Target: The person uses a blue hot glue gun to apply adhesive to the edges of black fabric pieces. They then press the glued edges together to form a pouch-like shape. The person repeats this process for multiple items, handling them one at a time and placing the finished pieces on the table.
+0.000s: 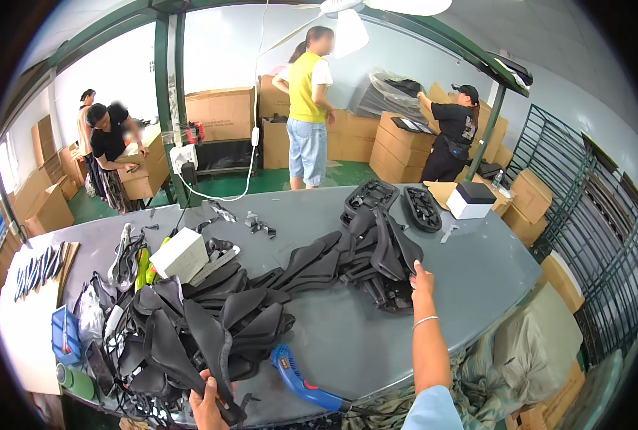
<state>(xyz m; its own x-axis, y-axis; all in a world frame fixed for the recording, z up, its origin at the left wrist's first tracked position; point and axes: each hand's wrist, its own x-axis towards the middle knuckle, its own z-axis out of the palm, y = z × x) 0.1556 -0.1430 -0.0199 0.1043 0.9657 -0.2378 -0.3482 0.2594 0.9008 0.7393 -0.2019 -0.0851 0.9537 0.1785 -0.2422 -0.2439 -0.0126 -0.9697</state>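
At the near edge of the grey table, my left hand (206,403) is closed on the lower end of a long black padded piece (208,340), curved and shaped like a bicycle saddle, which stands tilted upward. My right hand (422,279) reaches to a pile on the right, its thumb and fingers closed at the edge of a similar black padded piece (394,247). Many such black pieces (308,264) lie heaped across the table between the hands. A blue heat gun (294,378) with a cord rests on the table between my forearms.
Two black moulded trays (423,208) and a white box (471,200) sit at the far right. Left stand another white box (181,255), a blue basket (65,335) and a green bottle (76,382). Several people and cartons (220,115) are beyond; large sacks (537,344) lean right.
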